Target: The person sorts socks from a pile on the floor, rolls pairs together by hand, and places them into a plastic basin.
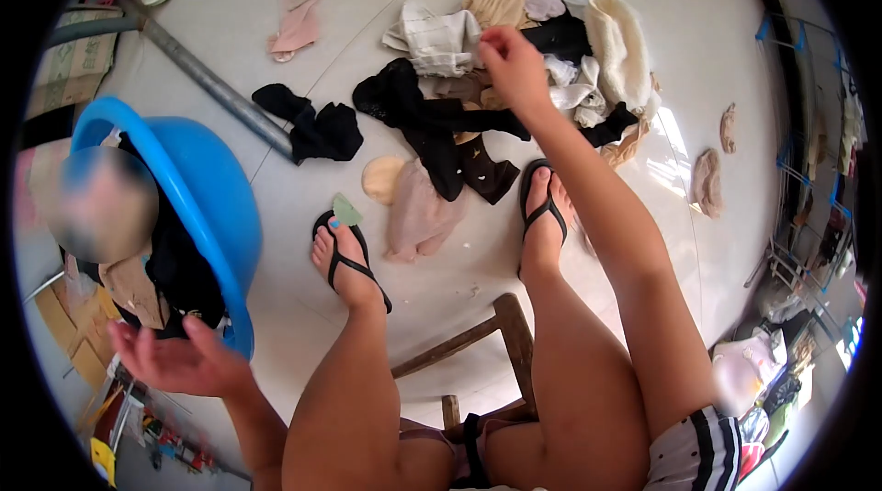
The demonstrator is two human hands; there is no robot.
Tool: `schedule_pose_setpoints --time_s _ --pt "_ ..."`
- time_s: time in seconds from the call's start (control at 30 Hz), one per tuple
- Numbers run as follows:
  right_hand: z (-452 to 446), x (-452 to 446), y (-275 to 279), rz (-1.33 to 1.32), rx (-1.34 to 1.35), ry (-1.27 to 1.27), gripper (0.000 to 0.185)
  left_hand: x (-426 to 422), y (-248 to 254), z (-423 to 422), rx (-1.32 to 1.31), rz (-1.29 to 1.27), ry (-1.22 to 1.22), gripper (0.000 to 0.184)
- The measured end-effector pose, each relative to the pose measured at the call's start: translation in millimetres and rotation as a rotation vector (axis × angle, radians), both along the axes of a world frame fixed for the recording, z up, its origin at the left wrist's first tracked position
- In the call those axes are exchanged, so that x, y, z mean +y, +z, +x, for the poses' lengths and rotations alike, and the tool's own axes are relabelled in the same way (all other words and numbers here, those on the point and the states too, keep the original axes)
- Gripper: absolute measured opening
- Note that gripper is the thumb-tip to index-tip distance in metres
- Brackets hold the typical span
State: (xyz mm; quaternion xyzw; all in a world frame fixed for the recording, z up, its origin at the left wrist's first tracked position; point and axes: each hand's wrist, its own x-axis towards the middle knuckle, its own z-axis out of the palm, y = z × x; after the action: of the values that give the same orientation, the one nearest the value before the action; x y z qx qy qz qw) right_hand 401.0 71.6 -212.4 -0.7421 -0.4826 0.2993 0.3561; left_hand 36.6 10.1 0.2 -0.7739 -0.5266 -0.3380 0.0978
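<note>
My right hand [511,66] is over the clothing pile, its fingers pinched together beside a white checked cloth [436,39]; whatever it may hold is too small to make out. At the lower left, my left hand [179,358] has its fingers apart and nothing in them, near the rim of a blue basin [216,197]. Black and tan clothes [136,289] lie in the basin. The pile also has black socks [404,105], a cream fluffy piece [617,45] and a pinkish cloth [423,215] at its lower edge.
Pink socks [296,13] lie at the upper left, a black cloth [322,128] beside a grey pipe [216,82]. Small beige pieces [707,183] are on the right. A wooden stool [514,335] stands between my legs. Wire racks [808,169] line the right edge.
</note>
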Motion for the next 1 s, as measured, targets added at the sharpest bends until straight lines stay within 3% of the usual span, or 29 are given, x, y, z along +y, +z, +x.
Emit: schedule_pose_setpoints --time_s 0.07,0.1,0.13,0.2,0.23,0.3,0.4,0.5,0.53,0.6,0.63,0.7,0.8,0.87,0.93,0.97,1.0 --pt "-14 -17 13 -0.091 0.072 0.156 0.014 -15 -15 19 -0.042 -0.282 -0.185 0.026" --pt "-21 -30 8 0.02 0.038 0.27 0.015 -21 -30 21 -0.126 -0.534 -0.309 0.026" --pt "-26 -42 10 -0.073 0.107 0.371 0.015 -28 -46 23 -0.206 -0.784 -0.431 0.027" --pt "-29 -61 15 -0.01 -0.024 0.485 0.02 -34 -78 47 -0.192 -1.345 -0.343 0.037" --pt "-27 -66 19 -0.009 -0.026 0.479 0.02 -44 -94 46 -0.19 -1.344 -0.35 0.037" --pt "-15 -75 26 0.271 -0.214 0.219 0.031 -66 -123 39 0.357 -1.348 -0.401 0.051" --pt "34 -78 29 0.194 -0.585 0.06 0.056 -83 -133 29 0.515 -1.454 -0.375 0.059" --pt "85 -91 10 -0.031 -0.738 0.068 0.054 -87 -141 24 0.508 -1.431 -0.412 0.06" --pt "97 -95 13 -0.137 -0.666 0.065 0.044 -89 -144 24 0.512 -1.433 -0.416 0.06" --pt "108 -106 11 -0.203 -0.269 -0.117 0.032 -92 -148 25 0.476 -1.325 -0.442 0.055" --pt "104 -107 21 -0.205 -0.268 -0.118 0.032 -90 -147 27 0.478 -1.327 -0.443 0.055" --pt "76 -110 49 0.023 -0.111 -0.272 0.024 -82 -140 34 0.498 -1.303 -0.427 0.05" --pt "19 -120 95 0.039 0.063 -0.05 0.02 -64 -117 50 0.402 -1.414 -0.415 0.051" --pt "-9 -121 121 0.212 0.067 0.387 0.022 -47 -98 66 0.278 -1.499 -0.474 0.052" --pt "-39 -128 135 0.257 0.256 0.614 0.021 -37 -84 76 -0.46 -2.08 -0.576 0.059" --pt "-54 -128 139 0.264 0.436 0.679 0.019 -44 -85 87 -1.06 -1.913 -0.581 0.071" --pt "-54 -128 148 0.135 0.461 0.806 0.016 -43 -84 94 -1.672 -2.038 -0.552 0.075"
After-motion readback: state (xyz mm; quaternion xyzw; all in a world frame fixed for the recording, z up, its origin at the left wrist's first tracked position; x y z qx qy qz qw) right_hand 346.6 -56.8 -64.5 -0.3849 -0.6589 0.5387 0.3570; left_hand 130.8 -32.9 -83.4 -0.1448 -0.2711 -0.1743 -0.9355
